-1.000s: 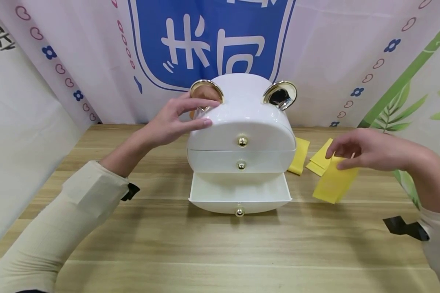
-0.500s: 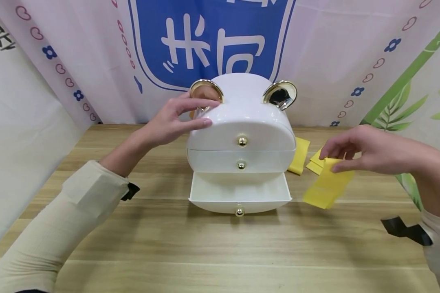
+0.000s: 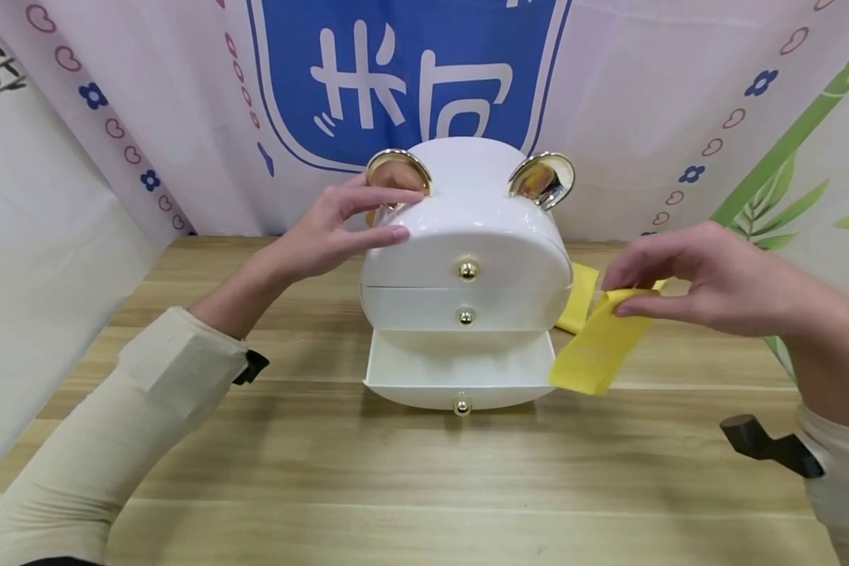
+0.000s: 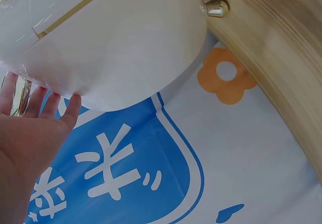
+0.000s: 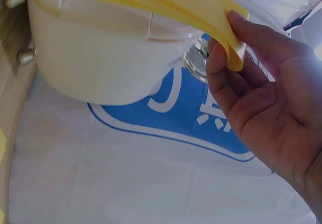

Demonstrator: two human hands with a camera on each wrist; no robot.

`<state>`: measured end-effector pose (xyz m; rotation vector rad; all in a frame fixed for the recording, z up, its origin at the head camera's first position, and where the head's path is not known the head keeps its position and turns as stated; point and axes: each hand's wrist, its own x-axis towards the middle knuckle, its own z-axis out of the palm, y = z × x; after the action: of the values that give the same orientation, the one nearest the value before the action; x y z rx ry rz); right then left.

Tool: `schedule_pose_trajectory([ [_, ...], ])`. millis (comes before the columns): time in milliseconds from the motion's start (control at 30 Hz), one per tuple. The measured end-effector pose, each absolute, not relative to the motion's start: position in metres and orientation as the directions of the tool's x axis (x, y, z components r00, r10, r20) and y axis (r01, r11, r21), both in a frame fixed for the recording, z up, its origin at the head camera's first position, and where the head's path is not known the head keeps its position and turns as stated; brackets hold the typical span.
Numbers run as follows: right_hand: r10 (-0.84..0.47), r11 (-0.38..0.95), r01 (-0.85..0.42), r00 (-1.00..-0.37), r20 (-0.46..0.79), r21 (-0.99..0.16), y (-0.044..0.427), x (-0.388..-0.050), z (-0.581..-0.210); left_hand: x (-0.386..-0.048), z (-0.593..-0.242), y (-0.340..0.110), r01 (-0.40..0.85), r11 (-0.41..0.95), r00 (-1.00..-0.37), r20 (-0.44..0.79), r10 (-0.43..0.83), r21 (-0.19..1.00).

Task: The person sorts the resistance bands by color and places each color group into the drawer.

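A white chest of drawers (image 3: 467, 204) with gold ears stands on the table, its bottom drawer (image 3: 460, 360) pulled out. My left hand (image 3: 328, 236) rests on the chest's upper left side by the left ear, fingers fairly straight. In the left wrist view, its fingertips (image 4: 74, 99) touch the chest's edge. My right hand (image 3: 707, 283) pinches a folded yellow strip (image 3: 597, 350) between thumb and fingers. The soft strip hangs at the drawer's right corner; from here I cannot tell whether they touch. In the right wrist view, the looped end of the strip (image 5: 232, 38) sits between the fingertips.
Another yellow strip (image 3: 578, 299) lies on the wooden table (image 3: 424, 487) at the chest's right side. A printed curtain (image 3: 622, 118) hangs close behind the chest. Two upper drawers with gold knobs are pushed in.
My right hand has moved left with the yellow strip, from above the strips on the table to the drawer's right corner. The left hand stays on the chest.
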<state>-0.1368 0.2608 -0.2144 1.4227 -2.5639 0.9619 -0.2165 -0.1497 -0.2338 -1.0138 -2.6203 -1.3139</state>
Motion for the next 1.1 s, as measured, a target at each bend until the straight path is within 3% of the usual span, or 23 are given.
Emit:
schedule_pose_trajectory([
  [167, -0.751, 0.262, -0.835, -0.491, 0.441, -0.484, 0.249, -0.136, -0.215, -0.216, -0.233, -0.149, 0.563, 0.432, -0.790, 0.304, 0.532, 0.705],
  [333, -0.744, 0.177, -0.840, -0.455, 0.489, -0.513, 0.240, -0.135, -0.209, -0.217, -0.233, -0.149, 0.553, 0.438, -0.798, 0.299, 0.523, 0.709],
  [1100, -0.641, 0.224, -0.847, -0.501, 0.582, -0.482, 0.182, -0.139, -0.224, -0.216, -0.233, -0.150, 0.552, 0.435, -0.796, 0.296, 0.528, 0.711],
])
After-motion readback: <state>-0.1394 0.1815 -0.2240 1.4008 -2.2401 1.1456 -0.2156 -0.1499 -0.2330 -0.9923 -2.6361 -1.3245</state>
